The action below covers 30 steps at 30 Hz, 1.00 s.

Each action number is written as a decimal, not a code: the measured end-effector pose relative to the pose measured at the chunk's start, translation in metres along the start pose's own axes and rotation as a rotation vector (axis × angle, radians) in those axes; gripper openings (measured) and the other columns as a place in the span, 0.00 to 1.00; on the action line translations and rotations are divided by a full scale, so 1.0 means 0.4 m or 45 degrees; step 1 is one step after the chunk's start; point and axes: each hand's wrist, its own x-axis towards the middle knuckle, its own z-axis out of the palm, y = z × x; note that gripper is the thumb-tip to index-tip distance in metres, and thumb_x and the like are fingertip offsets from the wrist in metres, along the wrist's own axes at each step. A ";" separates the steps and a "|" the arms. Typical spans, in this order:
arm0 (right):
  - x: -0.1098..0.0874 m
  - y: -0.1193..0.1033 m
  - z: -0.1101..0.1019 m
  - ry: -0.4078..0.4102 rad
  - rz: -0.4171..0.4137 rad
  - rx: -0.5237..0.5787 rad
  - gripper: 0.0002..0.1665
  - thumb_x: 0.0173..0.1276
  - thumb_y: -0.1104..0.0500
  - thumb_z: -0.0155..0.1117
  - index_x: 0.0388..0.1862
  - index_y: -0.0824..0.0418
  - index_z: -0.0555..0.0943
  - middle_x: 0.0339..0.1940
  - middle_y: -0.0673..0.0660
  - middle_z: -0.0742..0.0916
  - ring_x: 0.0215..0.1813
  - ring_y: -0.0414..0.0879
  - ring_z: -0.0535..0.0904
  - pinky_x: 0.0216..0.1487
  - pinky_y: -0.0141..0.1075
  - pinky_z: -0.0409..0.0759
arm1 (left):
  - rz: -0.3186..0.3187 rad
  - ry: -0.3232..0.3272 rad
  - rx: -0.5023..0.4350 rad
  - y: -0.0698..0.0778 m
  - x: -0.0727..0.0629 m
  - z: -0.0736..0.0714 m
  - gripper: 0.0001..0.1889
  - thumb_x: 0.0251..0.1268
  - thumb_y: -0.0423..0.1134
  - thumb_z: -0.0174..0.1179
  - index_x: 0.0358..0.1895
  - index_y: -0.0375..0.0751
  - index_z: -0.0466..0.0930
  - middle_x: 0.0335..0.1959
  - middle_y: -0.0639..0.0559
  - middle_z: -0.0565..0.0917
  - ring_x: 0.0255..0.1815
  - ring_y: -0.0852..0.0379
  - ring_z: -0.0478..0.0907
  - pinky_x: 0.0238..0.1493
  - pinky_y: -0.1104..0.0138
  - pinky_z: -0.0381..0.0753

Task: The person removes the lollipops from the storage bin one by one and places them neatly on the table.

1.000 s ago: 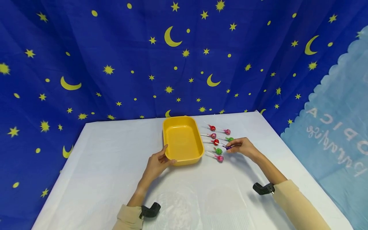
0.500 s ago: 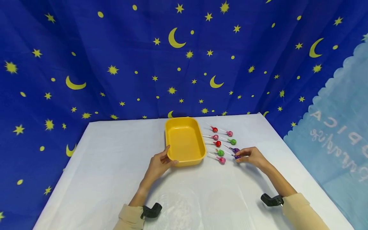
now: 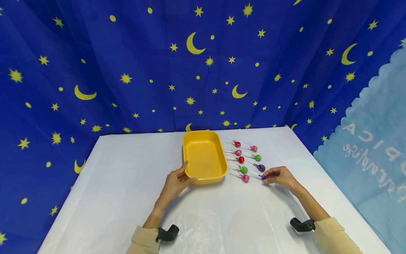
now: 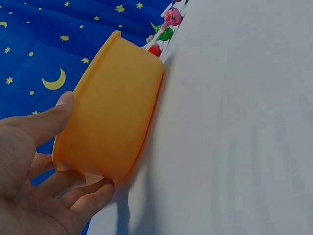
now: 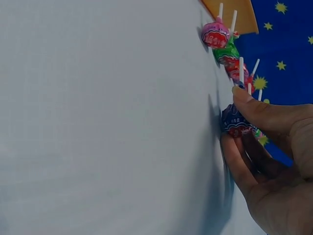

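Note:
A yellow plastic tray [image 3: 205, 181] sits at the back middle of the table, and my left hand [image 3: 173, 181] grips its near left corner. In the left wrist view the thumb lies on the tray's rim and the fingers curl about its side. My right hand [image 3: 280, 177] pinches a purple-wrapped lollipop [image 5: 234, 120] between thumb and fingers, low at the tabletop. Just behind it lies another purple lollipop [image 3: 260, 167]. Red, pink and green lollipops, such as a pink one [image 3: 245, 177] and a green one [image 3: 244, 169], lie in two rows with sticks pointing left, right of the tray.
A white cloth covers the table [image 3: 127, 197]. Behind it hangs a blue curtain [image 3: 146, 56] with yellow moons and stars, and a light blue cloth [image 3: 377, 148] hangs at the right. Black wrist cameras sit on both forearms.
My right hand has carried the purple lollipop right and toward me, away from the middle of the rows, and lowered it beside the other purple one. My left hand keeps hold of the tray.

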 end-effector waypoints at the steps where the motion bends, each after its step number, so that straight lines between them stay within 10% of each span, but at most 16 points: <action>1: 0.000 0.002 0.000 -0.004 -0.011 -0.003 0.18 0.56 0.61 0.76 0.43 0.69 0.86 0.35 0.54 0.89 0.37 0.38 0.80 0.37 0.26 0.80 | 0.000 -0.001 0.002 0.001 0.001 0.000 0.41 0.57 0.41 0.72 0.73 0.38 0.62 0.63 0.34 0.76 0.58 0.43 0.80 0.58 0.58 0.82; 30: 0.000 0.006 0.021 0.063 0.006 0.010 0.25 0.54 0.57 0.78 0.50 0.67 0.84 0.45 0.60 0.88 0.42 0.39 0.81 0.43 0.24 0.77 | 0.009 -0.015 -0.011 0.004 -0.009 -0.016 0.42 0.57 0.39 0.71 0.73 0.34 0.59 0.68 0.34 0.71 0.61 0.40 0.77 0.62 0.54 0.79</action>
